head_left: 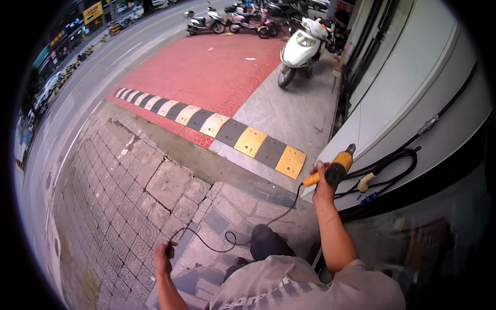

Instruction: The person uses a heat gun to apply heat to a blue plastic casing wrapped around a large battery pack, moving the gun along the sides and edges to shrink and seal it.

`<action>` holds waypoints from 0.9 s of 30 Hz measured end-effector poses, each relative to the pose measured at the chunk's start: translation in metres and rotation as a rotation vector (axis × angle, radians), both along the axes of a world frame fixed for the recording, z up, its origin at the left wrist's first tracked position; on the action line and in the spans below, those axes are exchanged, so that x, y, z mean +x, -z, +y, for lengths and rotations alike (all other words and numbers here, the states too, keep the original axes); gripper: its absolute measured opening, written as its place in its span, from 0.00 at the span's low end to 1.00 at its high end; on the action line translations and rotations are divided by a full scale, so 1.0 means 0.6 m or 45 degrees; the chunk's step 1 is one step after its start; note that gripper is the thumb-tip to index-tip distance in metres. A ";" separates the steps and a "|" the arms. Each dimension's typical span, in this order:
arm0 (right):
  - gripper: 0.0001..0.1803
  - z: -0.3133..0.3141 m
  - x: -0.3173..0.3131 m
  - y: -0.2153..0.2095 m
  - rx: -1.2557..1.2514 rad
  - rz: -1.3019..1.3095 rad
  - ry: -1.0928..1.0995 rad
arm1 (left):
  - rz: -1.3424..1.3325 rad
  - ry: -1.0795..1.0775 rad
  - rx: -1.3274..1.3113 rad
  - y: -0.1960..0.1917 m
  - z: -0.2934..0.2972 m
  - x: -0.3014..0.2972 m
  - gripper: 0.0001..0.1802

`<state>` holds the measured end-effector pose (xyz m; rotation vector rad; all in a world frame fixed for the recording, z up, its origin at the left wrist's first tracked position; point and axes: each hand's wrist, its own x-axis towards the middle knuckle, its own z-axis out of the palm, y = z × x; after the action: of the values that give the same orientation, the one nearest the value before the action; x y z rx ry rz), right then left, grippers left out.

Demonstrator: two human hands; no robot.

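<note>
My right hand (pixel 322 182) grips a yellow and black power tool (pixel 336 168) and holds its nose against the pale wall panel (pixel 392 93) to my right. A black cord (pixel 248 232) runs from the tool's handle down over the pavement to my left hand (pixel 164 254), which is closed around it low at my side. Just right of the tool, a loop of black cables (pixel 392 170) with a cream connector (pixel 366 182) hangs on the wall. My dark trouser knee (pixel 268 242) shows below.
A yellow and black speed bump (pixel 217 126) crosses the red paving. A white scooter (pixel 302 49) is parked near the wall, and more scooters (pixel 232 20) stand farther back. Cracked grey paving tiles (pixel 129 196) lie to my left, with a road (pixel 88 77) beyond.
</note>
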<state>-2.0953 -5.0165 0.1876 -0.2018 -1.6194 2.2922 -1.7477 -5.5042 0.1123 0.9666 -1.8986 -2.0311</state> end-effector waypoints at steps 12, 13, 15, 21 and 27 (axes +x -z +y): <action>0.14 -0.177 -0.792 -0.009 -0.800 0.041 -0.004 | -1.451 0.597 -1.034 0.207 -0.458 -0.570 0.24; 0.13 -0.206 -0.844 -0.032 -0.748 -0.013 -0.114 | -0.964 0.038 -0.556 0.233 -0.480 -0.585 0.31; 0.13 -0.258 -0.957 -0.099 -0.511 -0.060 -0.287 | -1.156 -0.372 0.220 0.267 -0.448 -0.681 0.20; 0.19 -0.547 -1.417 -0.269 0.198 0.025 -1.050 | -1.016 -0.258 0.273 0.285 -0.377 -1.126 0.19; 0.18 -0.901 -1.765 -0.554 1.163 0.699 -1.447 | -0.559 0.364 -0.127 0.278 -0.546 -1.739 0.19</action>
<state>-3.1544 -5.5571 0.5199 1.7345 -2.5015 1.5027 -2.7909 -5.8317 -0.0542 1.2600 -2.4630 -1.9620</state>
